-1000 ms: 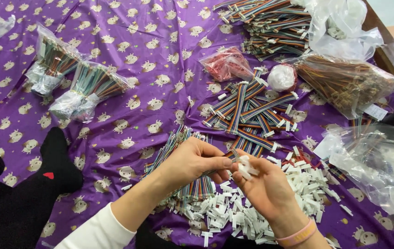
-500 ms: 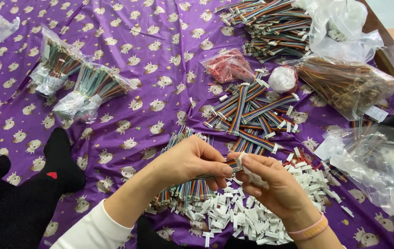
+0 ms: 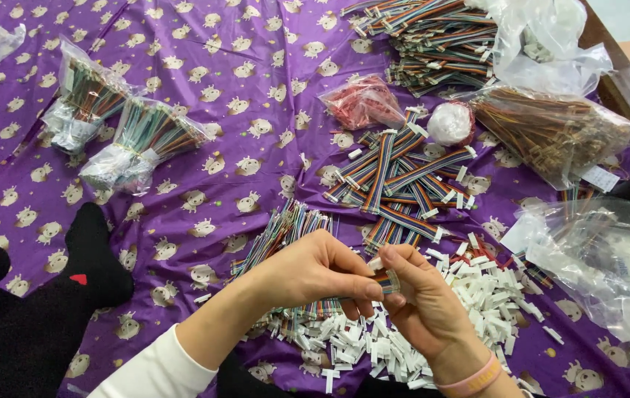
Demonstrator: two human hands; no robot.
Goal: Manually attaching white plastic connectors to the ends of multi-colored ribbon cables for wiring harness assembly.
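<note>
Both hands, the left hand (image 3: 315,269) and the right hand (image 3: 422,306), are pinching one small ribbon cable (image 3: 385,281) between thumbs and fingertips, holding it just above the heap of white connectors (image 3: 477,284) on the purple cloth (image 3: 204,66).

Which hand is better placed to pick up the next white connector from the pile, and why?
Probably the right hand: it sits directly over the white connector pile, pinching only the ribbon cable's tip. The left hand is farther off, over the cable bundle.
</note>
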